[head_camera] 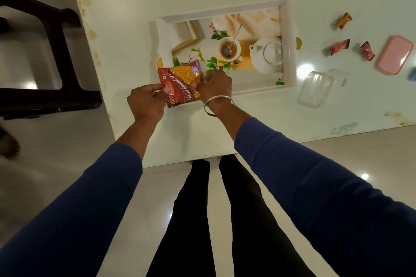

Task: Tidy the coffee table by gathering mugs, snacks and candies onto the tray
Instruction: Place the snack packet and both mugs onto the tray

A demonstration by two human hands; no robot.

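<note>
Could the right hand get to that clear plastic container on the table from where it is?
Probably yes: bare table lies between the right hand and the clear container, but it first must release the snack packet.

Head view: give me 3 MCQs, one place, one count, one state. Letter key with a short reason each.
1. Where is the snack packet?
A. on the floor
B. at the near-left corner of the tray
C. beside the pink lid

2. How many wrapped candies lie on the table right of the tray?
A. one
B. four
C. seven

3. How is the packet held?
A. by both hands
B. by one hand
C. by neither

Key: 1 B, it overlaps the tray's near-left rim. 2 B, four red wrappers are visible. 3 A, left hand and right hand pinch its edges.
</note>
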